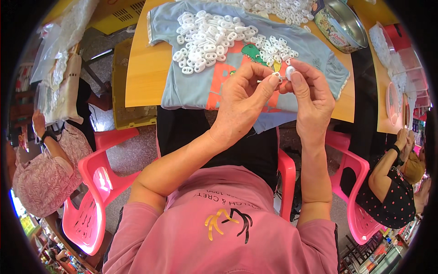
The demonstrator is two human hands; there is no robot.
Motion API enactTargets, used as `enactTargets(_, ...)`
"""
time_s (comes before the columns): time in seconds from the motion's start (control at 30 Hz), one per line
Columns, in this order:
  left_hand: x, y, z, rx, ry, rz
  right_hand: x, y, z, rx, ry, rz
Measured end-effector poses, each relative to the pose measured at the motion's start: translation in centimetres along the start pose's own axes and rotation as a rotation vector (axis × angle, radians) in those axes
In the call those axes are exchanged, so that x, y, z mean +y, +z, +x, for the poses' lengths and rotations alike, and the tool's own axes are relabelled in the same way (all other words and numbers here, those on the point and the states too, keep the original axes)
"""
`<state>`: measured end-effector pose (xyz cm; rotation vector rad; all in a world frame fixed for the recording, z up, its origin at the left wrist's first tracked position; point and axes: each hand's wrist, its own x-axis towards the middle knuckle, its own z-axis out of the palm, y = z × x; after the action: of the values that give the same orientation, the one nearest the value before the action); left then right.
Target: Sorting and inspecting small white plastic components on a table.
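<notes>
My left hand (242, 102) is closed, thumb and forefinger pinching a small white plastic piece with holes (277, 76). Close beside it, my right hand (312, 98) grips a small white rounded plastic piece (289, 72) between thumb and fingers. The two pieces are very near each other; whether they touch I cannot tell. Both hands are held above a grey-blue T-shirt (185, 93) with an orange and green print, spread on the table. On the shirt lie a big heap of white oval two-holed pieces (207, 45) and, to its right, a heap of smaller ones (276, 49).
More white pieces (278, 9) lie at the table's (143, 68) far side, beside a round metal tin (342, 27). Pink plastic chairs (93, 201) stand at either side. A yellow crate (132, 112) sits at left. Other people (50, 169) work left and right.
</notes>
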<state>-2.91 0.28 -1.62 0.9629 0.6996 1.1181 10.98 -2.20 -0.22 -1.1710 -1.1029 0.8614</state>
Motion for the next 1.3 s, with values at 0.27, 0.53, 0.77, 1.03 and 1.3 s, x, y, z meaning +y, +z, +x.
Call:
enactTargets(0.27,0.0,-0.2,0.0,0.0,-0.028,0.029,-0.4,-0.2,0.0,-0.038,-0.001,-0.072)
enactTargets(0.53,0.1,0.0,-0.1,0.028,-0.049,0.024,-0.1,-0.2,-0.1,-0.049,-0.026,-0.11)
enactTargets(0.77,0.2,-0.1,-0.2,0.009,-0.088,0.021,0.2,0.5,-0.2,0.003,-0.092,-0.112)
enactTargets(1.03,0.0,0.4,-0.1,0.087,-0.051,-0.056,0.4,1.0,-0.1,0.015,-0.102,-0.071)
enactTargets(1.3,0.5,0.2,-0.4,0.053,-0.115,-0.041,-0.1,0.6,-0.1,0.006,-0.034,-0.071)
